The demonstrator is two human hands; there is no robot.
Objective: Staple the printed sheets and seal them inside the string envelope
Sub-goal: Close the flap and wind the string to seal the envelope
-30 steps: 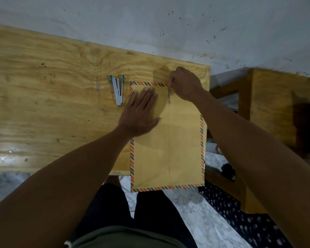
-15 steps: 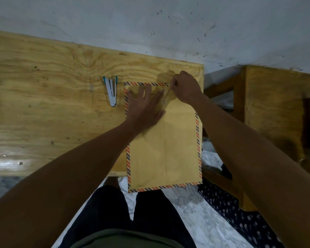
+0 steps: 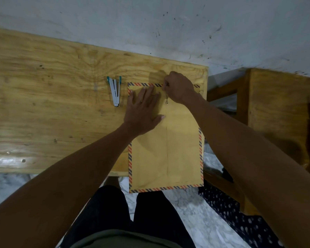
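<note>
A brown string envelope point(image 3: 177, 154) with a striped red-and-blue border lies on the wooden table point(image 3: 52, 104), its near end hanging over the table's front edge. My left hand point(image 3: 143, 111) lies flat, fingers spread, on the envelope's upper left part. At the envelope's top edge my right hand point(image 3: 179, 90) pinches the thin closure string point(image 3: 167, 99), which runs down to a small round fastener. No printed sheets show. A white stapler point(image 3: 115, 92) with teal ends lies open on the table just left of the envelope.
A grey stained wall point(image 3: 168, 24) stands right behind the table. A wooden chair or frame point(image 3: 276, 108) is to the right across a narrow gap. Below are my dark trousers point(image 3: 132, 212), a marble floor and a dotted dark cloth point(image 3: 240, 221).
My right hand has moved the string around at the top of the envelope. My left hand slid up and back slightly while staying flat on the envelope. The view shifted a little.
</note>
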